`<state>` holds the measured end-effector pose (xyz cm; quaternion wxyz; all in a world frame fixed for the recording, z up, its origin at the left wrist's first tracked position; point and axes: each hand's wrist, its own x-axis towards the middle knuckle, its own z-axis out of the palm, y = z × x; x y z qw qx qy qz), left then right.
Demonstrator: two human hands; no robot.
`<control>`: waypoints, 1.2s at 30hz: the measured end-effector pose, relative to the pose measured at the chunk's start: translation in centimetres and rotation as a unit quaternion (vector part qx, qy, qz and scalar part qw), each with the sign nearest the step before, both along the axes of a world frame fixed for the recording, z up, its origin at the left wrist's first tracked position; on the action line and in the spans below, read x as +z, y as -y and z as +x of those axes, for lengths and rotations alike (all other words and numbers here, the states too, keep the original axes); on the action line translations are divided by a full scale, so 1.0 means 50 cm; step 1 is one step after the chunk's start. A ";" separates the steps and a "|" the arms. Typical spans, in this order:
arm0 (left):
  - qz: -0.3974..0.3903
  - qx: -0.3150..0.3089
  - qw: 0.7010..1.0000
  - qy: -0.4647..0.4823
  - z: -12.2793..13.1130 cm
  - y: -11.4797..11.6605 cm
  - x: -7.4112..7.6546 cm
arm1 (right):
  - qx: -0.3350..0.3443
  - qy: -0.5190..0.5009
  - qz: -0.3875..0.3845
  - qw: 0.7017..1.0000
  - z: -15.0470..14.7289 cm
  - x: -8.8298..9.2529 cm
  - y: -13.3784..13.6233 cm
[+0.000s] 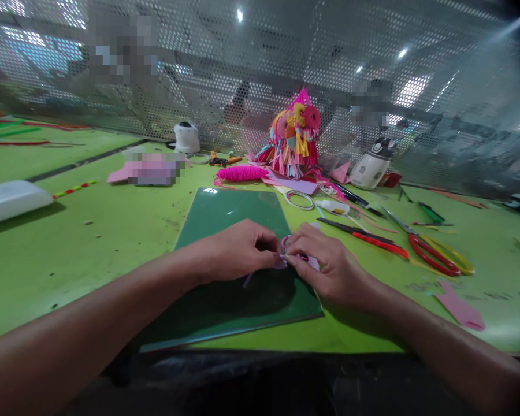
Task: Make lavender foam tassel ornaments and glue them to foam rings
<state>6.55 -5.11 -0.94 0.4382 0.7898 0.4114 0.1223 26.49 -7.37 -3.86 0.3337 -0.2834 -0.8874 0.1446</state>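
My left hand (242, 248) is closed in a pinch over the green board (234, 208). A narrow lilac paper strip (248, 280) hangs out below its fingers. Close against it, my right hand (325, 260) pinches with thumb and forefinger at the same small lilac piece, and the fingertips of both hands nearly meet. A small pink ring-shaped bit (285, 241) shows between the hands. Something dark and shiny sits under the right fingers, too small to name. Part of a pale lilac sheet (314, 263) shows behind the right hand.
Red-handled scissors (433, 254), a red-and-black cutter (364, 236), a glue bottle (333, 207) and a tape roll (300, 200) lie to the right. Behind are pink yarn (242, 173), a tasselled colourful craft (297, 136) and a white bottle (372, 164). A perforated metal screen (208, 69) borders the table.
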 end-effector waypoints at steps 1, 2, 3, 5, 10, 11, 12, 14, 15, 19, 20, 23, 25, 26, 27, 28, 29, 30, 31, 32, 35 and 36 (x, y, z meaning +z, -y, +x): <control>0.002 0.001 1.000 -0.007 0.000 0.000 0.002 | 0.004 0.000 0.007 1.000 0.000 0.000 -0.001; 0.005 0.001 1.000 -0.012 0.000 0.000 0.004 | 0.008 0.000 0.016 1.000 0.001 0.000 -0.002; 0.009 0.000 1.000 -0.014 -0.001 0.000 0.005 | 0.012 -0.002 0.023 1.000 0.001 0.000 -0.003; 0.008 -0.005 1.000 -0.009 -0.002 0.000 0.007 | 0.018 -0.003 0.034 0.999 0.003 0.001 -0.004; -0.010 -0.021 1.000 0.002 -0.008 -0.004 0.007 | 0.004 0.054 0.081 0.995 0.007 0.008 0.005; -0.013 -0.022 1.000 0.005 -0.009 -0.005 0.007 | -0.004 0.078 0.099 0.992 0.008 0.010 0.008; -0.015 -0.021 1.000 0.007 -0.010 -0.005 0.006 | -0.011 0.103 0.116 0.988 0.009 0.012 0.010; -0.017 -0.016 1.000 0.009 -0.011 -0.006 0.006 | -0.020 0.122 0.137 0.983 0.010 0.013 0.011; -0.016 -0.015 1.000 0.012 -0.012 -0.006 0.004 | -0.022 0.110 0.139 0.984 0.011 0.012 0.010; -0.010 -0.012 1.000 0.024 -0.012 -0.010 -0.006 | -0.018 0.036 0.124 0.991 0.008 0.006 0.005; -0.011 -0.012 0.999 0.027 -0.012 -0.010 -0.008 | -0.019 0.034 0.116 0.992 0.006 0.004 0.004; -0.017 -0.016 0.999 0.032 -0.010 -0.010 -0.010 | -0.025 0.039 0.095 0.994 0.003 0.001 0.005; -0.028 -0.011 0.999 0.019 -0.008 -0.007 -0.006 | -0.017 0.037 0.099 0.994 0.002 0.000 0.005; -0.032 -0.004 0.999 0.012 -0.007 -0.005 -0.002 | -0.013 0.036 0.103 0.994 0.003 0.000 0.005; -0.035 0.003 0.999 0.006 -0.006 -0.003 0.001 | -0.011 0.035 0.110 0.993 0.003 0.000 0.005; -0.036 0.010 0.999 0.003 -0.005 -0.002 0.004 | -0.009 0.040 0.117 0.992 0.004 0.000 0.006; -0.037 0.016 0.999 0.005 -0.004 -0.001 0.006 | -0.008 0.050 0.124 0.991 0.005 0.001 0.006; -0.036 0.016 0.999 0.008 -0.004 -0.001 0.007 | -0.006 0.063 0.133 0.989 0.005 0.002 0.007; -0.035 0.013 0.999 0.012 -0.004 -0.002 0.007 | -0.002 0.079 0.142 0.987 0.006 0.003 0.007; -0.035 0.007 0.999 0.014 -0.005 -0.003 0.005 | 0.003 0.092 0.148 0.985 0.006 0.004 0.008; -0.032 -0.006 0.999 0.015 -0.006 -0.007 -0.002 | 0.011 0.077 0.123 0.989 0.006 0.009 0.009; -0.032 -0.007 0.999 0.014 -0.006 -0.008 -0.005 | 0.007 0.051 0.096 0.994 0.005 0.010 0.009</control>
